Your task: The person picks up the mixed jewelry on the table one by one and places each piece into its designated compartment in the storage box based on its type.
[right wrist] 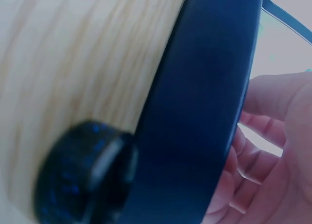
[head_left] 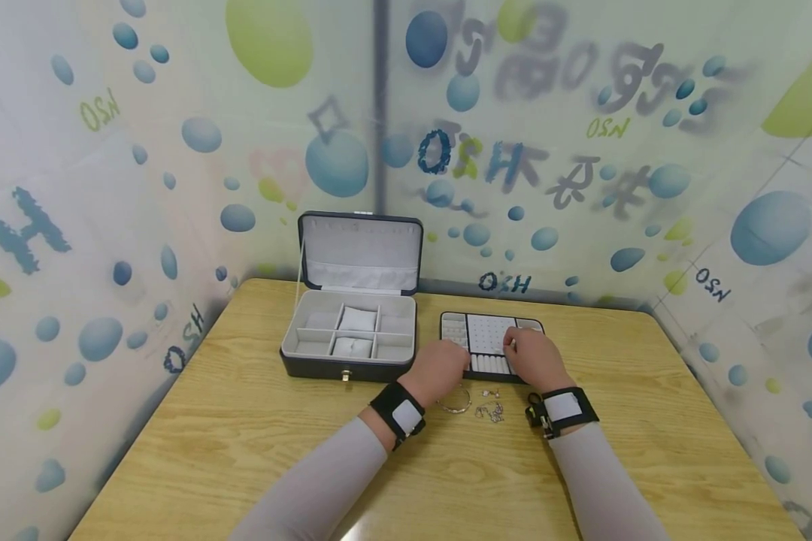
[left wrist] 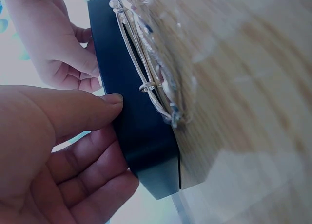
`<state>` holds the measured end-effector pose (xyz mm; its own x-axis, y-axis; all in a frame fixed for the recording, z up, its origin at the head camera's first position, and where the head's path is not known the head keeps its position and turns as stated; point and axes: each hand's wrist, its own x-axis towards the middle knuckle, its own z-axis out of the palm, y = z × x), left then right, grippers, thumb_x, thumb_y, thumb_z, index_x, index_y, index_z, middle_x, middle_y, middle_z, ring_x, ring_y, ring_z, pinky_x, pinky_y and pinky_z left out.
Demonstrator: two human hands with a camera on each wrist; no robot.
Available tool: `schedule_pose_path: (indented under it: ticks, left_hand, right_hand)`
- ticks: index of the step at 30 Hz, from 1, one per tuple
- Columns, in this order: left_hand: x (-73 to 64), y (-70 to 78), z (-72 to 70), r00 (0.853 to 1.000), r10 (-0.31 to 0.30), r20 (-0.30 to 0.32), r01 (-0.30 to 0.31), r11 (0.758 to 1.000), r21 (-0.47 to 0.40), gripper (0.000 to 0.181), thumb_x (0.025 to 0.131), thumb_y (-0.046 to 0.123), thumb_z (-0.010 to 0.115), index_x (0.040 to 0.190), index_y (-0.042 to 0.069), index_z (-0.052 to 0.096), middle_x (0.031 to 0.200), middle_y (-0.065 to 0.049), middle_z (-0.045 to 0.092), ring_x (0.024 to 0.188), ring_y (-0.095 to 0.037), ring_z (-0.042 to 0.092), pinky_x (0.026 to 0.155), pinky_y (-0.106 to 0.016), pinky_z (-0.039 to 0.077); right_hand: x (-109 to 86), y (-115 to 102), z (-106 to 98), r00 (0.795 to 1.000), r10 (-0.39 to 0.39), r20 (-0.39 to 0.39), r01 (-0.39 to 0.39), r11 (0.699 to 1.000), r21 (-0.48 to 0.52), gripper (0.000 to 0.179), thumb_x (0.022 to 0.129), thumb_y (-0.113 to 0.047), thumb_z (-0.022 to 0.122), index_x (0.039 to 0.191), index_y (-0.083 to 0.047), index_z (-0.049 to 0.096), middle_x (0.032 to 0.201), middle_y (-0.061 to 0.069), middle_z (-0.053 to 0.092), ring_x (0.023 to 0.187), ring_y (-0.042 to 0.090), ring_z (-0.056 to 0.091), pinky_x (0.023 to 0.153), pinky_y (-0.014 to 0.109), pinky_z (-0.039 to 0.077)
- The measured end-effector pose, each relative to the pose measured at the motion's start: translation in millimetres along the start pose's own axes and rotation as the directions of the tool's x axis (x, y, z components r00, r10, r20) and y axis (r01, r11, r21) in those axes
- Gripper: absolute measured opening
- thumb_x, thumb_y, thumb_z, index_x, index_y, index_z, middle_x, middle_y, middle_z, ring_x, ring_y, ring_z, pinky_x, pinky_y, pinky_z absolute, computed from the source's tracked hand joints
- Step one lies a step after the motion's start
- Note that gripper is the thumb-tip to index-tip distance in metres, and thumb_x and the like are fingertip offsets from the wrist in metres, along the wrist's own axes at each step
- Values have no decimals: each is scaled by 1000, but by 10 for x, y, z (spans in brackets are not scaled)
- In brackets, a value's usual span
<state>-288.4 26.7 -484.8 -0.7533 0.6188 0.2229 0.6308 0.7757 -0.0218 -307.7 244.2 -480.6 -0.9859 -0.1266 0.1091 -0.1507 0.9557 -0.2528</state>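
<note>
A shallow dark jewelry tray with a pale lining of small compartments and ring slots lies on the table. My left hand holds its near left corner. In the left wrist view the thumb lies against the dark side wall, and the bent fingers meet the corner. My right hand is over the tray's right part, its fingers bent towards the pad; whatever is between its fingertips is hidden. A bangle, a chain and small earrings lie in front of the tray.
An open dark jewelry box stands to the left, its lid raised and two pale cushions in its middle compartments. A patterned curtain wall borders the wooden table. A dark round object blurs the right wrist view.
</note>
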Motion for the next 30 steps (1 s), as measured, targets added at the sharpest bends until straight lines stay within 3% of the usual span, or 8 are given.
schedule_pose_path:
  ticks: [12,20,30]
  left_hand:
    - [-14,5,-17,1000,-22,13,23,998,-53,13,101,16,69,94,19,80,89,4,78,76,-8,66,64,-27,55]
    - [-7,4,-22,999,-23,23,24,999,-46,12,102,19,69,97,19,80,92,4,79,80,-9,69,67,-27,56]
    - [-18,1,-29,1000,-14,-2,14,999,-49,12,101,19,70,96,19,80,91,4,79,81,-10,70,67,-27,56]
  right_hand:
    - [-11,13,-36,1000,-6,24,5,998,60,11,100,-19,71,98,-8,70,81,6,66,72,20,57,65,33,44]
    - [-7,41,-45,999,18,49,-23,993,119,17,100,-21,70,109,-6,68,79,6,63,68,20,57,62,33,44]
    - [4,52,-79,999,17,46,-22,993,116,20,100,-20,70,112,-5,68,87,9,63,73,21,56,63,33,44]
